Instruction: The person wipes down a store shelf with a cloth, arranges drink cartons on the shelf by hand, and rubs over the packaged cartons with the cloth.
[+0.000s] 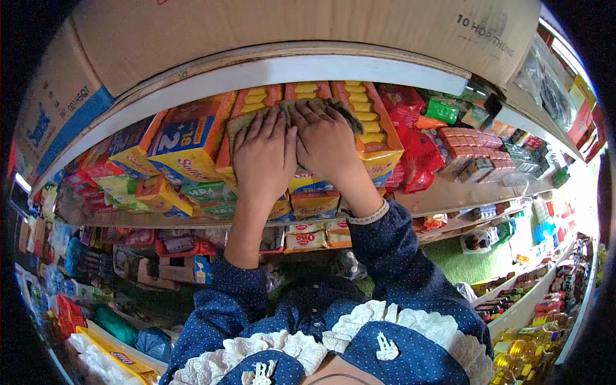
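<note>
A brown cloth [352, 118] lies over the tops of yellow-and-orange Solite cake boxes [187, 151] on the shelf. My left hand [264, 154] rests flat on the cloth, its fingers stretched out and pointing away from me. Right beside it, touching, my right hand [323, 142] presses on the same cloth with its fingers extended and slightly spread. Rows of yellow wrapped cakes [360, 106] show in the open-topped box by my right hand. The parts of the boxes under both palms are hidden.
Close above my hands runs the white edge of an upper shelf [282, 69], carrying large cardboard cartons [269, 25]. Red packets [420, 160] and stacked small boxes [475, 151] stand to the right. Below are One packs [305, 240]; oil bottles [523, 350] stand lower right.
</note>
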A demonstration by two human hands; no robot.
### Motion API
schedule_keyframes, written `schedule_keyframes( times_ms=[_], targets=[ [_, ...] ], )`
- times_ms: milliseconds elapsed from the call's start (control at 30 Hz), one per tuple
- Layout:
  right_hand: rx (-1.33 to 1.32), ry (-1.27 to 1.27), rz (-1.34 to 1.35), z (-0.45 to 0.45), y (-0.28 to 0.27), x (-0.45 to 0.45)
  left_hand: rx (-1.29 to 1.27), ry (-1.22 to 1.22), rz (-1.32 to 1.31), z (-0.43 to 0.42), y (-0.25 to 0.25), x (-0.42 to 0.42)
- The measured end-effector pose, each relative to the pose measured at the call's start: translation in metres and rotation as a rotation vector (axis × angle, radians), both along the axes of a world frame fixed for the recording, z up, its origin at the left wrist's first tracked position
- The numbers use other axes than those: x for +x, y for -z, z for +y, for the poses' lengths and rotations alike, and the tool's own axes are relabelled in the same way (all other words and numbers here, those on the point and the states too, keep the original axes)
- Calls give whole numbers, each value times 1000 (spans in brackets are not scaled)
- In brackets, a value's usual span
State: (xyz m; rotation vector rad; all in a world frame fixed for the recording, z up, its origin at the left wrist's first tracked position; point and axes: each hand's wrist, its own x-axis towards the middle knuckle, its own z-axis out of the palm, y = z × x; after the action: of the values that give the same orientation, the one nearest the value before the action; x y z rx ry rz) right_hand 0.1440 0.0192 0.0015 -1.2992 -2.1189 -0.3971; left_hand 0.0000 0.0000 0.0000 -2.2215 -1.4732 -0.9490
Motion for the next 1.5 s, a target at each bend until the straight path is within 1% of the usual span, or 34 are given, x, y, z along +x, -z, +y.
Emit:
schedule_keyframes(
  times_ms=[67, 167, 200, 233, 300, 333, 367, 433, 500, 567, 600, 633, 667, 700, 767, 833, 867, 900, 967, 1000, 1033, 1100, 1133, 1167, 1200, 1233, 1267, 1300, 1367, 1400, 1433, 1500],
  targets=[
    [142, -9, -2, 4, 5, -1, 72, -21, -7, 3, 1, 1],
    [137, 37, -7, -14, 6, 1, 100, 50, -58, -3, 8, -1],
    [165, 44, 50, -17, 13, -1, 103, 60, -56, -6, 10, -3],
    [165, 53, 50, -23, 20, -2, 122, 67, -56, -11, 13, -5],
    [355, -10, 230, -35, 33, -4, 144, 82, -57, -18, 20, -7],
    [441, -1, 241, -40, 42, -6, 214, 102, -71, -22, 26, -8],
    [443, 13, 242, -42, 49, -7, 283, 124, -83, -25, 31, -7],
    [478, 16, 262, -47, 58, -8, 293, 145, -92, -31, 44, -6],
    [475, 67, 238, -53, 64, -10, 375, 88, -57, -34, 55, -6],
    [486, 3, 269, -57, 79, -10, 377, 127, -85, -37, 72, -5],
    [485, 73, 167, -59, 94, -9, 407, 102, -89, -37, 81, -6],
    [486, 115, 164, -62, 105, -7, 434, 83, -98, -38, 92, -4],
    [490, 70, 157, -65, 116, -5, 482, 107, -163, -38, 104, -2],
    [490, 23, 148, -71, 123, -1, 471, 148, -166, -42, 110, 0],
    [443, 35, 133, -87, 132, 13, 363, 218, -231, -50, 119, 5],
    [245, -34, 185, -98, 144, 29, 316, 242, -202, -62, 120, 16],
    [215, -95, 306, -99, 149, 37, 276, 293, -277, -68, 121, 25],
    [217, -88, 301, -106, 147, 48, 238, 343, -354, -76, 121, 35],
    [153, -139, 504, -126, 141, 72, 223, 349, -381, -96, 119, 59],
    [200, -123, 561, -135, 138, 85, 175, 424, -425, -104, 117, 74],
    [199, -118, 550, -144, 138, 100, 124, 497, -469, -111, 117, 92],
    [66, 24, 743, -164, 138, 130, 73, 505, -511, -122, 126, 131],
    [55, 121, 781, -171, 138, 144, -14, 543, -620, -124, 129, 153],
    [49, 125, 769, -178, 141, 160, -101, 580, -728, -126, 132, 173],
    [-84, 200, 856, -184, 143, 176, -196, 623, -791, -129, 133, 191],
    [-213, 277, 942, -190, 144, 193, -195, 627, -801, -129, 134, 207],
    [-289, 259, 883, -197, 143, 212, -176, 675, -757, -127, 133, 222],
    [-280, 265, 881, -198, 147, 228, -156, 725, -709, -125, 132, 235],
    [-220, 177, 948, -199, 158, 256, -172, 773, -686, -118, 132, 259],
    [-275, 169, 1009, -204, 154, 267, -188, 804, -682, -113, 132, 272],
    [-269, 185, 1012, -210, 149, 277, -206, 834, -677, -109, 132, 284],
    [-418, 286, 915, -220, 141, 297, -227, 869, -656, -99, 136, 307]
  ],
)
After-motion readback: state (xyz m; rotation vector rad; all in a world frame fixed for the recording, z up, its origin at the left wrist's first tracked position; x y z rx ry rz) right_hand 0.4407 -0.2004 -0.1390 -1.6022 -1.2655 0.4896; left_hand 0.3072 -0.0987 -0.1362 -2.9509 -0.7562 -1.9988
